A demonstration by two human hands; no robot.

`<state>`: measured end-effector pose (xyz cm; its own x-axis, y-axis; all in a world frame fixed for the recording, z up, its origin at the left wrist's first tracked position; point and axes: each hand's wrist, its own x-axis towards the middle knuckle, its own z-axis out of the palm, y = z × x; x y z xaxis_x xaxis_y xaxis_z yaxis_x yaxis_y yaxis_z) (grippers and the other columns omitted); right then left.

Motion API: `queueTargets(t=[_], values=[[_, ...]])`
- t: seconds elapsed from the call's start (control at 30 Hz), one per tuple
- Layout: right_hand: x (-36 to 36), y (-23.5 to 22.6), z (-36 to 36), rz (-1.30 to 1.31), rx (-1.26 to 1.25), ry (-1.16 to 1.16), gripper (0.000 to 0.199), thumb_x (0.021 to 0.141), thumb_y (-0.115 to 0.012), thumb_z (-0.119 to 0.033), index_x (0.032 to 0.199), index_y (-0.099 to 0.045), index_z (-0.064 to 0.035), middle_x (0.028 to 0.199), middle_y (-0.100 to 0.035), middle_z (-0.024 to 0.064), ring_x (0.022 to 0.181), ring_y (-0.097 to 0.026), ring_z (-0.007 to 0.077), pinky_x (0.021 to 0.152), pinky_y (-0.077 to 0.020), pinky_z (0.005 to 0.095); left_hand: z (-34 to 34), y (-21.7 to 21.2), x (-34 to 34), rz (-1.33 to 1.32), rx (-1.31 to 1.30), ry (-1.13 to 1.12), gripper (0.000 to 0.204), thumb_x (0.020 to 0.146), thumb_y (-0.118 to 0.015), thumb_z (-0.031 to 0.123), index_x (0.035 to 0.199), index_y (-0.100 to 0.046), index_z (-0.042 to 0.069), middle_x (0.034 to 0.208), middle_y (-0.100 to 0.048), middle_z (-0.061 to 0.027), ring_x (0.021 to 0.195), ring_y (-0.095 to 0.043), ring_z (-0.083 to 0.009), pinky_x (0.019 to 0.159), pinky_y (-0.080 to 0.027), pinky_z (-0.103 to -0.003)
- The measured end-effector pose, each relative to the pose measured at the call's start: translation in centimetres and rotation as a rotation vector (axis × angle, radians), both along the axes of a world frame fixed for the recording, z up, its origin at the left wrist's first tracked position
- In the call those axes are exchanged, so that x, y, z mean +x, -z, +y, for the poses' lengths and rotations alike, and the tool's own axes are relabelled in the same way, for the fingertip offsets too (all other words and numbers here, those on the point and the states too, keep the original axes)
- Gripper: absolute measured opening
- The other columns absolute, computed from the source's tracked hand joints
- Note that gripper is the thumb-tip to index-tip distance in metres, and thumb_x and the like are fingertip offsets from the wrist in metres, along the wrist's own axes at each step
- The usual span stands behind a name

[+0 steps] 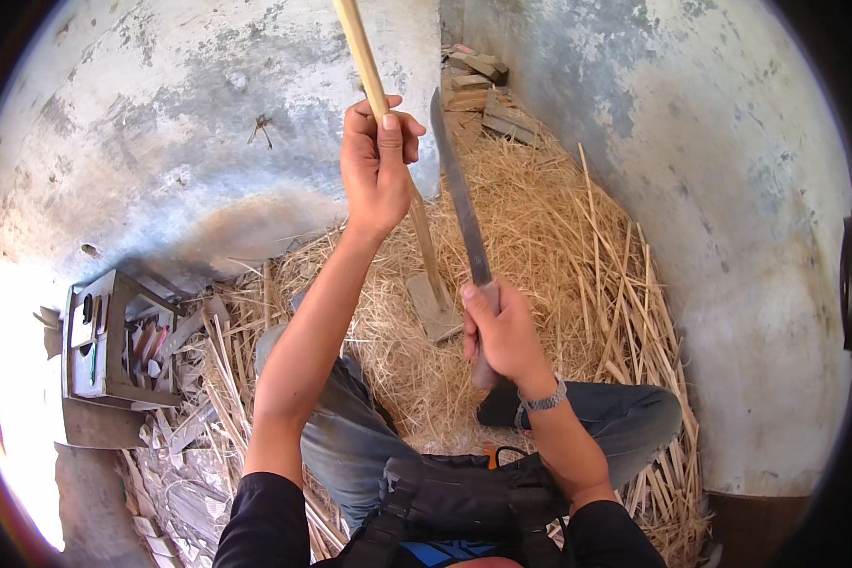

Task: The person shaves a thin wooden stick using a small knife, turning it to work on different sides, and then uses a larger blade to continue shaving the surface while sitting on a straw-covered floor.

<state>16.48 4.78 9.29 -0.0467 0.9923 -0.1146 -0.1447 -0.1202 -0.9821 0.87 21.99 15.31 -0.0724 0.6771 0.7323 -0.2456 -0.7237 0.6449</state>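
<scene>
My left hand [379, 170] is closed around a long pale bamboo strip [362, 52], raised in front of me. The strip runs down from the hand, and its lower end meets a flat wooden block [426, 317] among the shavings. In my right hand [502, 331] is the handle of a machete [464, 213]. Its long dark blade points up and away, just right of the strip and apart from it at the upper part. A metal watch sits on my right wrist.
Shavings [511, 208] cover the floor, with loose strips [625, 312] piled along the right wall. Wood pieces [506, 118] lie in the far corner. At left stands a small wooden box [114, 341] with odds and ends inside. My crossed legs [615, 417] are close below my hands.
</scene>
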Motion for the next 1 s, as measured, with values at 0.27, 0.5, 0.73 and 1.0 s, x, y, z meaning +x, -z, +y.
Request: queueTargets(t=[0.27, 0.5, 0.73, 1.0], values=[[0.0, -1.0, -3.6, 0.099, -0.056, -0.086, 0.028, 0.104, -0.061, -0.024, 0.114, -0.054, 0.0011, 0.068, -0.058, 0.0039, 0.049, -0.06, 0.0127, 0.045, -0.0487, 0.0268, 1.7, -4.6, -0.5, 0.097, 0.051, 0.022, 0.03, 0.111, -0.045, 0.024, 0.129, -0.046, 0.001, 0.088, -0.066, -0.0088, 0.072, -0.058, -0.0127, 0.068, -0.05, -0.029], [-0.2, -0.3, -4.2, 0.02, -0.067, -0.191, 0.041, 0.105, -0.059, -0.021, 0.137, -0.049, 0.0011, 0.065, -0.054, 0.0002, 0.045, -0.052, 0.0077, 0.042, -0.0425, 0.0264, 3.5, -11.1, -0.7, 0.073, -0.117, 0.127, 0.05, 0.112, -0.029, 0.046, 0.094, -0.052, 0.005, 0.062, -0.037, 0.0015, 0.056, -0.031, -0.01, 0.052, -0.027, -0.028], [1.1, -2.6, -3.0, 0.107, -0.101, -0.023, 0.045, 0.107, -0.055, -0.032, 0.138, -0.05, 0.0004, 0.062, -0.052, -0.0009, 0.041, -0.048, 0.0068, 0.039, -0.0396, 0.025, 5.0, -11.6, -2.9, -0.014, -0.35, 0.729, 0.061, 0.106, -0.027, 0.065, 0.069, -0.031, 0.017, 0.061, -0.02, 0.0053, 0.055, -0.018, -0.0121, 0.053, -0.019, -0.029], [1.4, -0.8, -5.4, 0.003, -0.121, -0.155, 0.046, 0.109, -0.049, -0.037, 0.136, -0.05, 0.0005, 0.058, -0.049, -0.001, 0.04, -0.046, 0.0066, 0.038, -0.041, 0.025, 4.7, -11.5, -1.3, -0.039, -0.376, 0.583, 0.065, 0.101, -0.027, 0.074, 0.065, -0.021, 0.02, 0.057, -0.015, 0.007, 0.052, -0.012, -0.0107, 0.05, -0.016, -0.028]])
